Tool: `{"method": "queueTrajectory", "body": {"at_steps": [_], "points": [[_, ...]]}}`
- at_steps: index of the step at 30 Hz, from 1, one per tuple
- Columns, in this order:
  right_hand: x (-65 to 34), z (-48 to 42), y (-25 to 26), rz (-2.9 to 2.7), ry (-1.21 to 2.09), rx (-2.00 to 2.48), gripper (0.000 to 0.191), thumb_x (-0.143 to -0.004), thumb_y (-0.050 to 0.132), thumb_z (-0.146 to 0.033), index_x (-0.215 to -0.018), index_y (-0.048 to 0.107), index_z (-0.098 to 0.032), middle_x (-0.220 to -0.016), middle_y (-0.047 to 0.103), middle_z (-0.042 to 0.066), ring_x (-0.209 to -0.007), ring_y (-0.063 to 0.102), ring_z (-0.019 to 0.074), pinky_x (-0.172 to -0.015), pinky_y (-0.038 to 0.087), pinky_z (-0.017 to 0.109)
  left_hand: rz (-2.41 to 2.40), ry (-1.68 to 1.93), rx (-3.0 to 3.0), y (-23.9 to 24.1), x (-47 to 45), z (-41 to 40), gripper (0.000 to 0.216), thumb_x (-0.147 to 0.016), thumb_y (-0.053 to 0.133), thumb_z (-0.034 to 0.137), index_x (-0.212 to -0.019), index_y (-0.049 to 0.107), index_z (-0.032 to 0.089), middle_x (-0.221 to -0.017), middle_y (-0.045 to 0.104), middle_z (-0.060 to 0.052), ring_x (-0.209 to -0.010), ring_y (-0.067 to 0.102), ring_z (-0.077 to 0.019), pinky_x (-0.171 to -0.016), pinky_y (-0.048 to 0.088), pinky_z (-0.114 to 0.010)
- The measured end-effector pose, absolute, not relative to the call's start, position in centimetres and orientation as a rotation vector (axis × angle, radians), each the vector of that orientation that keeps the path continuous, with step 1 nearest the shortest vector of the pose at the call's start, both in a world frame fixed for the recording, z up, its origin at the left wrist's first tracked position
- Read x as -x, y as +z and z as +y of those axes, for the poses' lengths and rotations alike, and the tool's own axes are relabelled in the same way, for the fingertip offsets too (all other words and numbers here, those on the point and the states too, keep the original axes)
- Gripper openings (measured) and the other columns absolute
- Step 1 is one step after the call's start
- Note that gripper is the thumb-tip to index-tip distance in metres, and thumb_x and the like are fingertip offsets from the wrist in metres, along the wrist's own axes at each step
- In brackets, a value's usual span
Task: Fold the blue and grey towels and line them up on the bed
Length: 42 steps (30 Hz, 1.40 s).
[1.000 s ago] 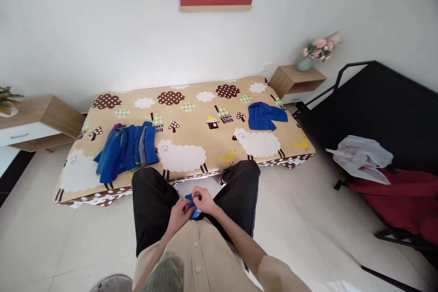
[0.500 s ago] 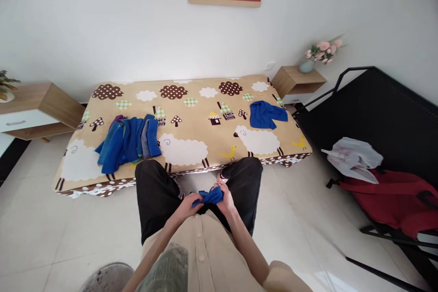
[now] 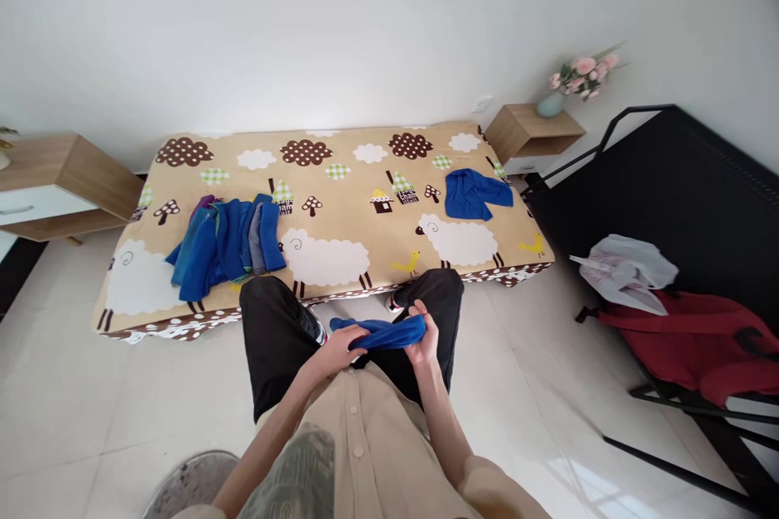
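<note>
Between my knees, a blue cloth (image 3: 389, 333) is stretched sideways above my lap. My left hand (image 3: 339, 349) grips its left part, and my right hand (image 3: 424, 338) pinches its right end. In front of me on the bed (image 3: 341, 203), to the left, lies a row of folded cloths (image 3: 228, 247), mostly blue with some grey and purple. Another blue cloth (image 3: 475, 195) lies crumpled on the bed's right side. What kind of cloth item I hold cannot be made out.
Wooden nightstands (image 3: 535, 130) flank the bed, the right one bearing a vase of pink flowers (image 3: 584, 75). At right stands a black folding frame (image 3: 663, 203) with a white plastic bag (image 3: 626, 269) and a red bag (image 3: 699, 345). Near my left side is a round stool (image 3: 191, 486).
My right hand has moved to the right and slightly up, drawing the bunched blue cloth out into a longer strip. My left hand still holds its left part. The view has shifted slightly.
</note>
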State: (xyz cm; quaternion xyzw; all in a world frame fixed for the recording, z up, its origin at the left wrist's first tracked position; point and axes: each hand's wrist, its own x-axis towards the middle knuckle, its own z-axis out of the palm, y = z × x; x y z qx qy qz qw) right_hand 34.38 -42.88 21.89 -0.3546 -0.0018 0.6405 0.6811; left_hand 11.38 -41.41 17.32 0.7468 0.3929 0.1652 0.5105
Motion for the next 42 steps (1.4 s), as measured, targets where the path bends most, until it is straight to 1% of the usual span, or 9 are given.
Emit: {"method": "queueTrajectory", "body": {"at_steps": [5, 9, 13, 19, 23, 26, 33, 39, 42], "points": [[-35.6, -42.7, 23.8, -0.015, 1.337, 0.695, 0.044, -0.071, 0.077, -0.022, -0.08, 0.034, -0.025, -0.06, 0.035, -0.014, -0.042, 0.035, 0.0043, -0.044, 0.039, 0.014, 1.151, 0.366, -1.88, 13.0, -11.4, -41.5, 0.034, -0.081, 0.052, 0.0, -0.099, 0.075, 0.017, -0.106, 0.068, -0.009, -0.098, 0.067, -0.0212, -0.097, 0.054, -0.034], [-38.1, -42.7, 24.7, 0.018, 1.223, 0.611, 0.043, -0.07, 0.079, -0.018, -0.079, 0.037, -0.025, -0.059, 0.039, -0.015, -0.041, 0.041, 0.0033, -0.044, 0.045, 0.013, 1.376, 0.453, -1.882, 11.9, -9.1, -39.8, 0.027, -0.083, 0.052, 0.001, -0.084, 0.072, 0.019, -0.096, 0.064, -0.007, -0.096, 0.066, -0.0232, -0.096, 0.055, -0.036], [-41.7, -42.8, 25.8, 0.126, 1.106, 0.374, 0.04, -0.069, 0.074, -0.007, -0.08, 0.041, -0.025, -0.059, 0.046, -0.015, -0.044, 0.049, 0.003, -0.044, 0.047, 0.009, 1.62, 0.58, -1.929, 14.4, -4.8, -35.9, 0.023, -0.088, 0.054, 0.007, -0.074, 0.066, 0.019, -0.093, 0.06, -0.007, -0.096, 0.063, -0.0233, -0.099, 0.054, -0.039], [-42.9, -43.2, 27.0, 0.333, 1.165, 0.062, 0.034, -0.075, 0.06, -0.001, -0.082, 0.041, -0.029, -0.058, 0.043, -0.012, -0.042, 0.053, 0.0092, -0.04, 0.05, 0.016, 1.308, 0.634, -1.966, 20.0, -6.1, -33.6, 0.022, -0.099, 0.05, 0.014, -0.104, 0.071, 0.01, -0.111, 0.064, -0.007, -0.098, 0.065, -0.0165, -0.097, 0.054, -0.032], [-41.3, -43.4, 27.9, 0.439, 1.215, -0.203, 0.022, -0.083, 0.05, -0.012, -0.083, 0.042, -0.033, -0.054, 0.04, -0.01, -0.039, 0.051, 0.0169, -0.034, 0.049, 0.026, 0.827, 0.582, -2.011, 21.9, -15.2, -35.6, 0.048, -0.097, 0.067, 0.023, -0.144, 0.059, 0.017, -0.143, 0.064, -0.012, -0.131, 0.061, -0.0261, -0.116, 0.047, -0.04], [-41.7, -43.6, 29.3, 0.379, 1.261, -0.285, 0.014, -0.082, 0.05, -0.02, -0.079, 0.041, -0.03, -0.053, 0.039, -0.009, -0.035, 0.045, 0.0139, -0.034, 0.045, 0.025, 0.58, 0.496, -2.047, 22.5, -21.2, -36.9, 0.041, -0.097, 0.066, 0.022, -0.138, 0.065, 0.018, -0.136, 0.067, -0.013, -0.125, 0.064, -0.0272, -0.112, 0.048, -0.039], [-45.0, -44.6, 32.3, 0.26, 1.272, -0.445, 0.02, -0.087, 0.055, -0.037, -0.074, 0.044, -0.027, -0.053, 0.033, -0.009, -0.034, 0.023, 0.0053, -0.032, 0.016, 0.017, 0.561, 0.418, -2.107, 22.7, -22.4, -36.4, 0.022, -0.084, 0.073, 0.013, -0.107, 0.073, 0.015, -0.107, 0.07, -0.01, -0.099, 0.064, -0.0241, -0.088, 0.051, -0.033], [-44.7, -44.2, 31.7, 0.342, 1.23, -0.512, 0.023, -0.088, 0.058, -0.04, -0.074, 0.044, -0.027, -0.051, 0.033, -0.01, -0.033, 0.02, 0.0057, -0.029, 0.013, 0.019, 0.476, 0.305, -2.037, 22.2, -21.2, -35.7, 0.063, -0.084, 0.074, 0.014, -0.145, 0.06, 0.014, -0.127, 0.071, -0.012, -0.087, 0.068, -0.0202, -0.082, 0.051, -0.031], [-43.9, -43.8, 31.7, 0.406, 1.208, -0.528, 0.017, -0.086, 0.058, -0.033, -0.074, 0.047, -0.027, -0.051, 0.035, -0.009, -0.033, 0.021, 0.0057, -0.029, 0.013, 0.018, 0.434, 0.306, -1.99, 22.5, -22.3, -35.7, 0.064, -0.087, 0.074, 0.018, -0.149, 0.058, 0.016, -0.136, 0.068, -0.013, -0.084, 0.07, -0.018, -0.081, 0.052, -0.03]]}}
